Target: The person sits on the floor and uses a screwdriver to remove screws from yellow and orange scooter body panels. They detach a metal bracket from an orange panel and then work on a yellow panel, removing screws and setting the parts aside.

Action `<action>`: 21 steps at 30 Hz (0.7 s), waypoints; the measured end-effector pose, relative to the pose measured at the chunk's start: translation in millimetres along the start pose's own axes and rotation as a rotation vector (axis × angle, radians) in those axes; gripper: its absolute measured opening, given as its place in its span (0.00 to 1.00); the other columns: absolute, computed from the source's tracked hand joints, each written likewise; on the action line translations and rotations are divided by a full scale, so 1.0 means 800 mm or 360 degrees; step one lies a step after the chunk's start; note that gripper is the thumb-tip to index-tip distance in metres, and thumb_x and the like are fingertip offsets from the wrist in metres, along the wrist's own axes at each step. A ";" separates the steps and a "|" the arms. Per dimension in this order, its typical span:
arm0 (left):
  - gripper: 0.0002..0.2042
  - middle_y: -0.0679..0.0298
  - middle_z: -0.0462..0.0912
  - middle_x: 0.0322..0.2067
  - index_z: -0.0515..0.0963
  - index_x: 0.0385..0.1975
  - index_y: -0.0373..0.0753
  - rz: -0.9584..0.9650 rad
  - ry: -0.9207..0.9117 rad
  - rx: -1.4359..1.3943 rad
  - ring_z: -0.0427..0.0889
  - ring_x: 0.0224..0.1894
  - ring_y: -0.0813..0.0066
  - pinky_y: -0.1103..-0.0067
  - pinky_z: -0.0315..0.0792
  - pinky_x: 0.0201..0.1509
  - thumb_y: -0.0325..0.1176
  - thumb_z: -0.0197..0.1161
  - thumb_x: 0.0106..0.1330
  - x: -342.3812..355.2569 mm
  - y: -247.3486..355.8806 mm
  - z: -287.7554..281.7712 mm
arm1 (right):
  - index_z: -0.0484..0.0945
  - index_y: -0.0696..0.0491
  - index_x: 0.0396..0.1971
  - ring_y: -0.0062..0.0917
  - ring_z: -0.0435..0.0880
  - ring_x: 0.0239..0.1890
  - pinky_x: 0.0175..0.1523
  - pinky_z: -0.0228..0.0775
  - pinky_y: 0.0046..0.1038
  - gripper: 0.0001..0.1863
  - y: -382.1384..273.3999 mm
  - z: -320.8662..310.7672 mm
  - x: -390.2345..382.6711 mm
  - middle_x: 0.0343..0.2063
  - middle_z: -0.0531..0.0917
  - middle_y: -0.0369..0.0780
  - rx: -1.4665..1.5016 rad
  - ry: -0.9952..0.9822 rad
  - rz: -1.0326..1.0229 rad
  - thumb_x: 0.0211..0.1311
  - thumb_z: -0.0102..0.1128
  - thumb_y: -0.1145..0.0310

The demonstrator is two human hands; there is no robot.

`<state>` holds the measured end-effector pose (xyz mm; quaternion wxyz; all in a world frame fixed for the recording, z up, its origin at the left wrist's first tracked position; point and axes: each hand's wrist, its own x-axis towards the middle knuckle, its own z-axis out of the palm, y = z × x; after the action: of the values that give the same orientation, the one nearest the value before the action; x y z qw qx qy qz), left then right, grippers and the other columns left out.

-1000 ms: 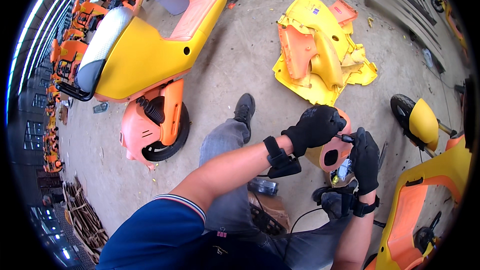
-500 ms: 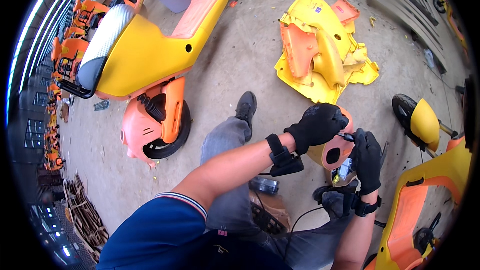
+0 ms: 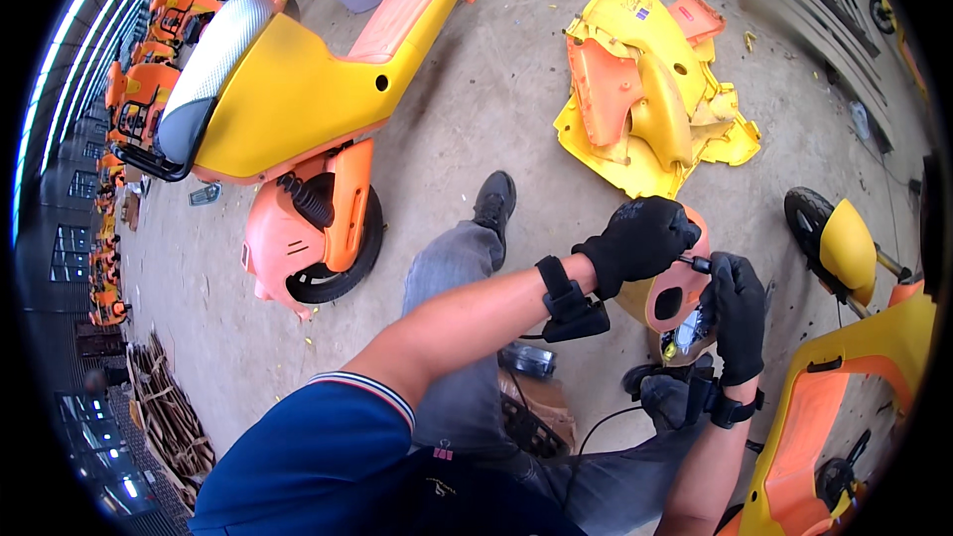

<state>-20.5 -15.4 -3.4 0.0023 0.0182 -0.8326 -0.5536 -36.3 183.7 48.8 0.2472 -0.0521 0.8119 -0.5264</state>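
Observation:
Both my hands wear black gloves. My left hand (image 3: 640,238) grips the top of an orange and yellow scooter body panel (image 3: 673,296) held over my lap. My right hand (image 3: 737,313) is closed around a small dark tool whose tip touches the panel's edge, right beside my left fingers. A black strap device sits on each wrist. Part of the panel is hidden under my left hand.
A yellow and orange scooter (image 3: 298,109) stands at the left. A pile of yellow and orange panels (image 3: 650,104) lies on the concrete ahead. Another scooter's front wheel and fender (image 3: 839,238) are at the right. My shoe (image 3: 493,203) rests on the floor.
My hands and the panel stay almost in place. My left hand has shifted slightly on the panel's top.

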 end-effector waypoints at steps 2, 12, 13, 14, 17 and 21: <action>0.12 0.53 0.79 0.24 0.77 0.24 0.37 0.0043 0.0001 0.0025 0.76 0.28 0.55 0.66 0.67 0.33 0.40 0.57 0.61 0.001 -0.005 0.003 | 0.75 0.59 0.39 0.16 0.74 0.28 0.32 0.66 0.24 0.08 0.024 -0.007 0.008 0.32 0.79 0.36 -0.0380 0.0008 -0.0268 0.66 0.55 0.70; 0.13 0.54 0.79 0.23 0.76 0.23 0.36 0.0137 -0.0058 -0.0037 0.76 0.27 0.55 0.66 0.67 0.33 0.40 0.56 0.61 0.000 0.004 -0.007 | 0.75 0.59 0.42 0.16 0.76 0.31 0.35 0.67 0.22 0.09 -0.006 0.004 -0.007 0.35 0.80 0.35 0.0139 0.0009 -0.0234 0.65 0.55 0.71; 0.13 0.54 0.79 0.23 0.76 0.23 0.36 0.0089 -0.0070 -0.0047 0.76 0.27 0.56 0.66 0.67 0.33 0.40 0.56 0.60 0.001 0.003 -0.006 | 0.75 0.59 0.42 0.16 0.77 0.32 0.35 0.67 0.21 0.10 -0.006 0.004 -0.008 0.35 0.80 0.35 0.0217 -0.0010 -0.0213 0.66 0.54 0.70; 0.12 0.54 0.79 0.24 0.76 0.23 0.36 0.0109 -0.0025 -0.0047 0.76 0.27 0.56 0.66 0.67 0.33 0.40 0.56 0.60 0.000 0.001 -0.004 | 0.75 0.58 0.42 0.18 0.77 0.31 0.35 0.67 0.22 0.09 -0.005 0.004 -0.007 0.34 0.79 0.36 0.0136 -0.0004 -0.0161 0.66 0.54 0.71; 0.12 0.54 0.79 0.24 0.76 0.23 0.37 0.0142 0.0022 -0.0038 0.77 0.28 0.56 0.65 0.67 0.34 0.39 0.56 0.60 -0.001 -0.001 0.002 | 0.74 0.57 0.40 0.25 0.77 0.30 0.33 0.68 0.26 0.07 0.013 -0.004 0.004 0.30 0.77 0.39 -0.0438 0.0049 -0.0368 0.64 0.53 0.73; 0.12 0.53 0.77 0.22 0.75 0.21 0.35 0.0062 0.0021 -0.0047 0.75 0.26 0.56 0.65 0.66 0.32 0.38 0.58 0.58 0.001 -0.001 0.005 | 0.72 0.57 0.34 0.38 0.75 0.27 0.31 0.67 0.33 0.05 0.034 -0.007 0.016 0.25 0.71 0.44 -0.1228 0.0153 -0.1034 0.57 0.53 0.79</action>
<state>-21.8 -12.0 -5.7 0.0190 0.0055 -0.8245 -0.5655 -45.2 195.9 21.9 -0.0041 -0.3653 0.8995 -0.2396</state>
